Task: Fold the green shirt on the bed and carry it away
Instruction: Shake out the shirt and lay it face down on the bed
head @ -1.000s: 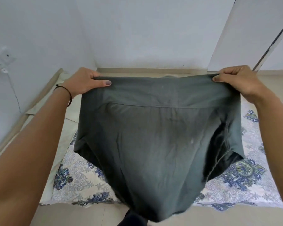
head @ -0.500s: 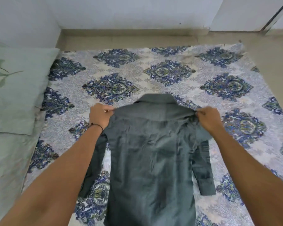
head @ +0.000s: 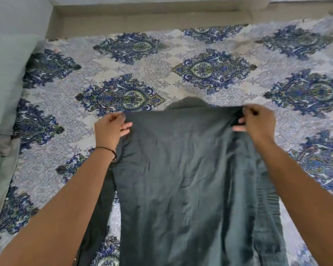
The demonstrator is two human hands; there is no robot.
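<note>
The dark green shirt (head: 183, 175) lies back-up on the patterned bed sheet (head: 142, 73), collar pointing away from me. My left hand (head: 110, 129) pinches its left shoulder, and my right hand (head: 257, 123) pinches the right shoulder. The shoulder line is stretched straight between them. One sleeve hangs down along each side of the body, under my forearms. The hem runs out of view at the bottom.
A pale green pillow (head: 6, 83) lies at the left edge of the bed. Beyond the sheet's far edge runs a beige floor strip (head: 152, 20) and a white wall. Open sheet surrounds the shirt to the left, right and beyond.
The shirt, held up in the air a second ago, now lies on the bed. My hands still grip its shoulders and have pulled them a little wider and nearer to me.
</note>
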